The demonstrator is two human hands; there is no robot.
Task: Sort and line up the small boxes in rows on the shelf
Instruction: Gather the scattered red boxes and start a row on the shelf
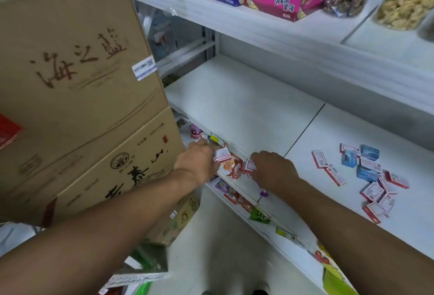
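Several small boxes, red-and-white (373, 191) and blue (366, 173), lie scattered in a loose heap on the right part of the white shelf (246, 107). My left hand (197, 161) is at the shelf's front edge and holds a small red-and-white box (222, 155) between its fingers. My right hand (272, 170) sits just to the right, fingers curled around another small red-and-white box (249, 166). Both hands are well left of the heap.
Stacked brown cardboard cartons (82, 88) stand close on the left. The shelf above (258, 27) carries pink, purple and orange snack boxes and clear tubs of snacks. Colourful packets hang under the shelf's front edge (237, 198). White floor lies below.
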